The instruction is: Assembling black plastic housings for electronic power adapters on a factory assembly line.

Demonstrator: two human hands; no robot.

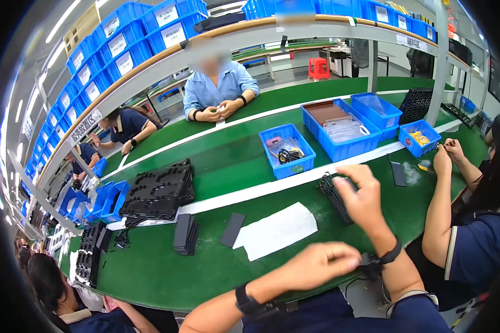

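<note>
My right hand (364,194) is raised over the right part of the green table, its fingers curved and apart, holding nothing visible. Just beyond its fingertips lies a bundle of thin dark strips (334,197), partly hidden by the hand. My left hand (322,265) reaches across toward my right wrist with its fingers stretched out. Its fingertips are next to a black block (371,266) at my right wristband (391,252); whether they touch it I cannot tell. A white cloth (280,230) lies flat before me, a dark rectangular plate (233,229) by its left end.
Stacked dark plates (185,236) and black moulded trays (158,191) stand left. Beyond the white strip are a blue bin with cables (286,166) and a larger blue bin (350,145). A co-worker's hands (447,152) work at right; another person (219,91) sits opposite.
</note>
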